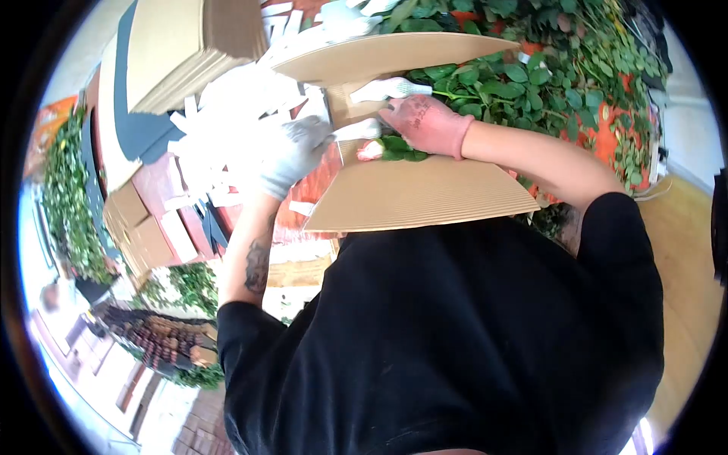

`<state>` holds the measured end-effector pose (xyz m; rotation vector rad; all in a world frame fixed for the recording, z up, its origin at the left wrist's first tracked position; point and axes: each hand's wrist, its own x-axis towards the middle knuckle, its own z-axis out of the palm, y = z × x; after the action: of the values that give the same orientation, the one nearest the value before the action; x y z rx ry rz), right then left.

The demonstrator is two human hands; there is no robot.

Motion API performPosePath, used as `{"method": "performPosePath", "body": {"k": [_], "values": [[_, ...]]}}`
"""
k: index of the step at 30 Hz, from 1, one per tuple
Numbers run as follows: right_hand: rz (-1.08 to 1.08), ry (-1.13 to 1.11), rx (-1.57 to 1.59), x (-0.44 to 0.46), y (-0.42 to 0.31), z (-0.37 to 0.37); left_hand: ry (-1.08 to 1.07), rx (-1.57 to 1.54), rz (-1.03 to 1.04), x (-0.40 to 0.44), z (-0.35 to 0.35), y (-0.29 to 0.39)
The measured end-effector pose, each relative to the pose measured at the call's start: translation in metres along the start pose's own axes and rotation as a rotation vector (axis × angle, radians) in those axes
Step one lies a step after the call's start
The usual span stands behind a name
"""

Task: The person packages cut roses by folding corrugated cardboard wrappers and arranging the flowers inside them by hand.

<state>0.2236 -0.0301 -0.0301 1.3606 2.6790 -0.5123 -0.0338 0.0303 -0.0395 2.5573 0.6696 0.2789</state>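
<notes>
My left hand (297, 152), in a whitish glove, has its fingers closed at the end of a white sleeve-like piece (356, 130). My right hand (428, 123), in a pink glove, is at a rose; its fingertips are partly hidden, and what they grip cannot be made out. A pink-white rose head (371, 149) with green leaves lies just below it. Another white netted sleeve (390, 89) covers a flower above my right hand. Both flowers lie on a bent corrugated cardboard sheet (425, 193), whose far flap stands up.
Stacked cardboard (167, 57) stands at the upper left, beside a pile of white strips (231, 114). Leafy stems (523, 83) spread over the table at the upper right. More foliage (72, 197) is at the far left. A blurred person (51, 297) is at the lower left.
</notes>
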Motion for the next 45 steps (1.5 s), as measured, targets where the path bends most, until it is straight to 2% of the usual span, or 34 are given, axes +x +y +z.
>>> {"method": "performPosePath", "body": {"k": [2, 4, 5, 6, 8, 10, 11, 12, 14, 16, 17, 18, 20, 22, 25, 27, 29, 30, 32, 34, 36, 37, 40, 41, 45], "values": [[-0.033, 0.045, 0.021, 0.004, 0.003, 0.006, -0.237, 0.132, -0.245, -0.008, -0.015, -0.007], [-0.056, 0.029, 0.016, 0.0, 0.001, 0.0, -0.196, 0.183, -0.419, -0.002, -0.042, 0.016], [-0.053, 0.053, -0.002, 0.0, 0.001, 0.004, -0.137, 0.136, -0.405, 0.002, -0.052, 0.028], [-0.052, 0.076, -0.025, 0.0, 0.001, 0.007, -0.218, 0.056, -0.433, 0.014, -0.057, 0.038], [-0.042, 0.039, -0.077, 0.002, -0.001, 0.006, -0.092, -0.264, -0.149, 0.018, -0.038, 0.046], [-0.085, 0.047, -0.063, 0.0, -0.002, 0.003, -0.336, -0.222, -0.215, 0.028, -0.029, 0.064], [-0.081, -0.034, -0.055, -0.004, 0.0, -0.005, -0.229, -0.26, -0.169, 0.024, -0.014, 0.057], [-0.186, 0.394, -0.11, -0.016, 0.006, 0.001, -0.202, -0.257, -0.171, 0.027, -0.017, 0.053], [0.024, 0.307, -0.022, -0.021, -0.002, -0.049, -0.271, -0.297, -0.193, 0.022, -0.018, 0.052], [0.224, 0.298, -0.014, -0.024, 0.006, -0.055, -0.229, -0.315, -0.197, 0.017, -0.01, 0.054], [0.241, 0.242, -0.086, -0.025, 0.01, -0.05, -0.214, -0.301, -0.16, 0.018, -0.009, 0.051], [0.229, 0.239, -0.087, -0.025, 0.01, -0.043, -0.207, -0.303, -0.171, 0.016, -0.008, 0.05], [0.191, 0.041, -0.179, -0.023, 0.015, -0.033, -0.22, -0.272, -0.167, 0.016, -0.005, 0.048], [0.154, -0.019, -0.2, -0.025, 0.019, -0.039, -0.208, -0.287, -0.186, 0.014, 0.003, 0.044], [0.188, 0.211, 0.023, -0.028, 0.012, -0.07, -0.165, -0.299, -0.194, 0.011, 0.009, 0.042], [0.157, 0.164, 0.097, -0.017, 0.003, -0.064, -0.151, -0.299, -0.169, 0.012, 0.004, 0.046], [0.168, 0.047, 0.228, -0.003, -0.007, -0.053, -0.377, -0.231, -0.271, 0.02, -0.01, 0.055], [0.172, 0.039, 0.233, 0.002, -0.005, -0.039, -0.382, -0.24, -0.271, 0.017, -0.006, 0.056], [0.156, 0.142, 0.173, 0.014, 0.002, -0.01, -0.224, -0.27, -0.255, 0.008, 0.002, 0.053], [0.121, 0.186, 0.129, 0.014, 0.003, -0.006, -0.226, -0.255, -0.239, 0.009, -0.001, 0.053], [0.134, 0.106, -0.018, 0.011, 0.008, -0.002, -0.227, -0.245, -0.217, 0.008, -0.001, 0.052], [0.081, 0.183, -0.088, 0.009, 0.009, -0.008, -0.21, -0.211, -0.187, 0.007, 0.0, 0.051], [0.058, 0.247, -0.079, 0.014, 0.014, -0.004, -0.174, -0.165, -0.125, 0.006, 0.007, 0.048], [-0.046, 0.259, -0.022, 0.015, 0.012, -0.006, -0.156, -0.143, -0.095, 0.006, 0.008, 0.046], [0.065, 0.194, 0.077, 0.015, 0.003, -0.005, -0.12, -0.127, -0.023, 0.004, 0.012, 0.04]]}}
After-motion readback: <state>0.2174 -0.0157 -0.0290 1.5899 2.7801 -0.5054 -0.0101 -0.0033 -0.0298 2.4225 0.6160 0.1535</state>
